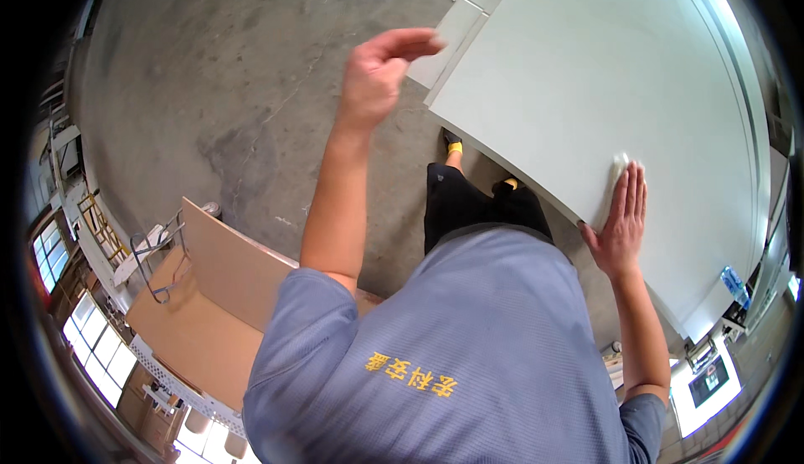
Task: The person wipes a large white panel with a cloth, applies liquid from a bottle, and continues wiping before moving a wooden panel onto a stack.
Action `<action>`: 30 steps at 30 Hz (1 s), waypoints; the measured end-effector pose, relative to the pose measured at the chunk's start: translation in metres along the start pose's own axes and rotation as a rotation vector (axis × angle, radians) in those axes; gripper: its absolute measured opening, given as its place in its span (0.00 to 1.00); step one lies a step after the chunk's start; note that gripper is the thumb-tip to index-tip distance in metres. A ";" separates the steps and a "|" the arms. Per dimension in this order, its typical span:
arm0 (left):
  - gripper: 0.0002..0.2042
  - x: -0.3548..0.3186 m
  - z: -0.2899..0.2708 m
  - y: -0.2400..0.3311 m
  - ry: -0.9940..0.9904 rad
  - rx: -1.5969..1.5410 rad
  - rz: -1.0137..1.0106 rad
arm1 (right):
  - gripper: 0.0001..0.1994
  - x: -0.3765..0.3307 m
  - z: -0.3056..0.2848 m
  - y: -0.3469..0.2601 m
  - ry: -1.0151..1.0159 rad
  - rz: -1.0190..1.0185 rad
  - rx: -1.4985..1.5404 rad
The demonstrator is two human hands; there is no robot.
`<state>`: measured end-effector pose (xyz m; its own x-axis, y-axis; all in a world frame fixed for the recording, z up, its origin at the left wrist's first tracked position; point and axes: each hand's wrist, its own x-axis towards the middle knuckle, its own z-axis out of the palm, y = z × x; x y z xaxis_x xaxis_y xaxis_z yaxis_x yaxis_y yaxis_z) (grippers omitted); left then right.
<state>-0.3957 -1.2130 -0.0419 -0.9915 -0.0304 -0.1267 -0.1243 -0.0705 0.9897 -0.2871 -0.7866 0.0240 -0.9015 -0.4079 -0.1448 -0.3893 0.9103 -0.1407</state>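
Note:
A large pale grey-white panel (pixel 578 79) lies flat in front of me and to the right. My right hand (pixel 621 228) rests on it near its close edge, fingers stretched forward and the thumb out to the side. Beneath that palm and along the fingers is a crumpled white cloth (pixel 618 169), partly hidden and slightly blurred. My left hand (pixel 377 79) is raised off the panel's left corner, above the floor. Its fingers are loosely bent and reach to the right, with smeared tips; I see nothing in it.
Narrow pale boards (pixel 448 45) lie left of the panel. A blue-tinted plastic bottle (pixel 734 286) is by its right edge. Behind me on the left are brown boards (pixel 197 330) and a bent metal frame (pixel 155 267). Concrete floor (pixel 226 70) stretches ahead on the left.

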 end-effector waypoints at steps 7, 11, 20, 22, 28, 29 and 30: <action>0.14 -0.037 -0.041 0.001 0.523 -0.313 0.119 | 0.40 0.163 0.006 -0.137 0.037 -0.333 0.004; 0.13 -0.063 -0.055 0.024 0.694 -0.231 0.301 | 0.12 0.201 0.045 -0.243 -0.194 -0.673 0.518; 0.13 -0.148 -0.057 0.053 0.846 0.062 0.399 | 0.30 0.157 -0.011 -0.165 0.523 -0.518 0.045; 0.14 -0.137 -0.009 0.051 0.715 0.093 0.374 | 0.35 0.140 0.022 -0.133 0.259 -0.416 -0.128; 0.18 -0.089 0.145 0.058 0.222 0.247 0.412 | 0.46 0.050 0.034 -0.060 0.218 -0.175 0.124; 0.19 -0.088 0.174 0.056 0.146 0.272 0.456 | 0.48 0.025 0.034 -0.036 0.237 -0.090 0.160; 0.20 -0.090 0.205 0.053 0.070 0.296 0.499 | 0.48 -0.004 0.032 -0.006 0.214 0.013 0.140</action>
<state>-0.3215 -1.0097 0.0356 -0.9291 -0.0548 0.3657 0.3417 0.2505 0.9058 -0.2755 -0.7925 -0.0062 -0.9316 -0.3583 0.0608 -0.3606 0.8907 -0.2768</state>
